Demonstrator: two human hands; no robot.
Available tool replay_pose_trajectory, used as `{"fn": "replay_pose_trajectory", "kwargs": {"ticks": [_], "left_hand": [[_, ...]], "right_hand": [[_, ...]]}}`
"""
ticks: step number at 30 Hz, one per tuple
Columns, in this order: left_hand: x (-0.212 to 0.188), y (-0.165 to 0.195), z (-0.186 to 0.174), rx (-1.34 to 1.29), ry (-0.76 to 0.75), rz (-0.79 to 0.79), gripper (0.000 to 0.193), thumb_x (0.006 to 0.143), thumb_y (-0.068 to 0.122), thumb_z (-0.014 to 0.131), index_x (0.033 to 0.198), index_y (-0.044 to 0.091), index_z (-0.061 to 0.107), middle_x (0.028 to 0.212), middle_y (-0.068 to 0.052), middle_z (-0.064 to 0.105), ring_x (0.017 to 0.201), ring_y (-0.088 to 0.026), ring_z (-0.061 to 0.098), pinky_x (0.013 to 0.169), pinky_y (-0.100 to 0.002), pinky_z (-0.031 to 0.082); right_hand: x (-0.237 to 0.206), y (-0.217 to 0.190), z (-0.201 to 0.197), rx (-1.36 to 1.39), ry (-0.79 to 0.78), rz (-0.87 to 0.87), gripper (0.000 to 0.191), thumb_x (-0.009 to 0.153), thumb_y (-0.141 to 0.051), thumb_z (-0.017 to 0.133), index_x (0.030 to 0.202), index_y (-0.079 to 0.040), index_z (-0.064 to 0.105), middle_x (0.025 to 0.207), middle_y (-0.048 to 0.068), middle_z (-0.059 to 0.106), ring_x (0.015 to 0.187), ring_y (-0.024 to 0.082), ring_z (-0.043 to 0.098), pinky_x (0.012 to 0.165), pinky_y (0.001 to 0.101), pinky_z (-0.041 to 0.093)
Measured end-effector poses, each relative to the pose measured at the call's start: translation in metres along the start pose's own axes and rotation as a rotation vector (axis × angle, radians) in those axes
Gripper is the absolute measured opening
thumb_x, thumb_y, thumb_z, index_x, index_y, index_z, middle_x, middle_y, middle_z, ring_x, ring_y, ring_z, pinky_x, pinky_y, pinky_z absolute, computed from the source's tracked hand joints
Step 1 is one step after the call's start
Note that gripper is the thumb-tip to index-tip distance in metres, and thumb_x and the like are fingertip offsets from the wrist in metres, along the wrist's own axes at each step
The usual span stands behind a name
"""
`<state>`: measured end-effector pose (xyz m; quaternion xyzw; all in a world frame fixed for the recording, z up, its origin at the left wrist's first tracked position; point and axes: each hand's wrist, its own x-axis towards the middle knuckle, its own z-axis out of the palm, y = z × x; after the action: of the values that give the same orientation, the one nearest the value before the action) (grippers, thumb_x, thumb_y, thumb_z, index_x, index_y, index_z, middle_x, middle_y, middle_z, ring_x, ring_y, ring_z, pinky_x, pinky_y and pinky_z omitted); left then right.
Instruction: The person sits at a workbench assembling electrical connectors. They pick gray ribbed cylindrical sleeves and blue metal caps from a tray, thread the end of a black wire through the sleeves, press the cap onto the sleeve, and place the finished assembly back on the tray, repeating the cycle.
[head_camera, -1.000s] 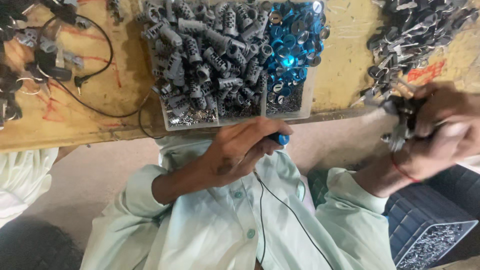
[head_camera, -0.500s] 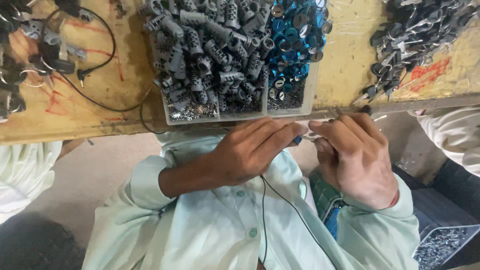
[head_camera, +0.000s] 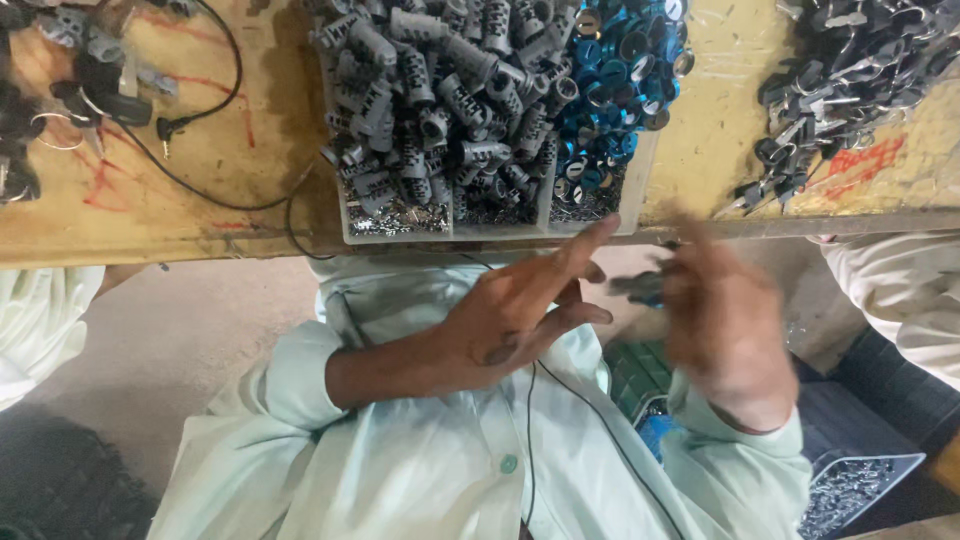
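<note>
My left hand (head_camera: 510, 318) hovers over my lap in front of my pale green shirt, just below the workbench edge (head_camera: 150, 245), fingers spread and nothing in it. My right hand (head_camera: 722, 325) is blurred with motion beside it, its fingers closed on a small grey metal part (head_camera: 636, 288) that sticks out toward the left hand. A clear plastic tray (head_camera: 392, 228) on the bench edge just above the hands holds several grey metal cylinders (head_camera: 430, 110) in one compartment and blue rings (head_camera: 622, 72) in the other.
A pile of dark metal parts (head_camera: 850, 72) lies on the bench at the right. A black cable (head_camera: 200, 112) loops across the bench at the left. A bin of small metal bits (head_camera: 858, 482) sits low right. Other people's pale sleeves flank me, one left (head_camera: 40, 320), one right (head_camera: 900, 295).
My right hand swung in from the right, met the left at a small blue-tipped part, and now draws away blurred with the part. My left hand has opened its fingers.
</note>
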<state>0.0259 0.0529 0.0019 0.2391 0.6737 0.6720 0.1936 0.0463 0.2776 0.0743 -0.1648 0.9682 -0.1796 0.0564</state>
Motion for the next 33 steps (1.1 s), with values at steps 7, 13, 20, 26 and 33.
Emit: {"fn": "replay_pose_trajectory", "kwargs": {"ticks": [7,13,20,26,33], "left_hand": [[-0.029,0.018,-0.085,0.765,0.234,-0.106,0.023,0.094,0.009,0.079,0.111,0.01,0.064,0.09,-0.007,0.066,0.077,-0.022,0.067,0.065,-0.036,0.053],[-0.029,0.012,-0.106,1.105,-0.046,-0.136,0.045,0.065,0.004,0.073,0.109,0.002,0.066,0.094,-0.009,0.06,0.087,-0.025,0.064,0.063,-0.036,0.053],[-0.025,0.003,-0.106,1.292,-0.198,-0.12,0.025,0.074,0.003,0.073,0.094,0.006,0.058,0.091,-0.008,0.058,0.084,-0.023,0.066,0.063,-0.034,0.054],[-0.033,0.012,-0.109,0.925,-0.018,-0.091,0.024,0.085,0.006,0.072,0.103,0.003,0.056,0.092,-0.014,0.058,0.081,-0.031,0.065,0.065,-0.042,0.053],[-0.041,0.009,-0.108,0.719,0.066,-0.114,0.03,0.088,-0.005,0.066,0.116,-0.003,0.057,0.106,-0.017,0.061,0.094,-0.036,0.066,0.077,-0.045,0.054]], "right_hand": [[0.027,0.026,0.005,-0.11,0.335,0.304,0.019,0.111,0.008,0.065,0.128,0.001,0.063,0.109,0.017,0.067,0.096,0.03,0.066,0.085,0.035,0.052],[0.052,0.006,0.032,-0.181,-0.179,0.143,0.012,0.091,-0.019,0.08,0.089,-0.009,0.075,0.084,0.008,0.061,0.08,0.028,0.061,0.069,0.0434,0.047],[0.053,0.016,0.036,-0.385,-0.221,-0.047,0.011,0.094,-0.018,0.073,0.097,-0.009,0.069,0.093,0.006,0.058,0.091,0.024,0.06,0.078,0.0389,0.047],[0.054,0.023,0.028,-0.454,-0.313,-0.134,0.007,0.095,-0.015,0.068,0.092,-0.009,0.066,0.088,0.006,0.056,0.084,0.023,0.059,0.074,0.0382,0.046],[0.065,-0.007,0.002,-0.382,-0.298,-0.089,0.007,0.093,-0.011,0.068,0.1,-0.013,0.069,0.091,0.003,0.058,0.086,0.02,0.061,0.074,0.0358,0.046]]}}
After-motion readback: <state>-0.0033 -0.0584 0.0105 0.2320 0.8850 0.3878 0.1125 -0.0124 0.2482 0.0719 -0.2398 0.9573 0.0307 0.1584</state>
